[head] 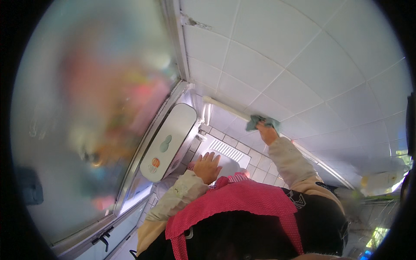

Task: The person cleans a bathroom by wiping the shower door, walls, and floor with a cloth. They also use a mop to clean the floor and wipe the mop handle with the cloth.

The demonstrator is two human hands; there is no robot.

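Note:
My right hand (267, 131) grips a grey-green cloth (255, 122) against the white pipe (227, 107) that runs along the tiled wall (260, 74). The cloth bunches around my fingers and covers part of the pipe. My left hand (207, 167) holds nothing; its fingers are slightly apart, with a ring on one of them. Below it in the view lies a white ceramic squat toilet (229, 150) with a ribbed foot rest, partly hidden by that hand and the pink apron (234, 198).
A white cistern (172, 139) with several round marks stands to the left, beside the metal frame (152, 130) of a frosted glass window (97, 113). A black window handle (104, 239) juts out at lower left. Blurred containers (380, 182) stand at far right.

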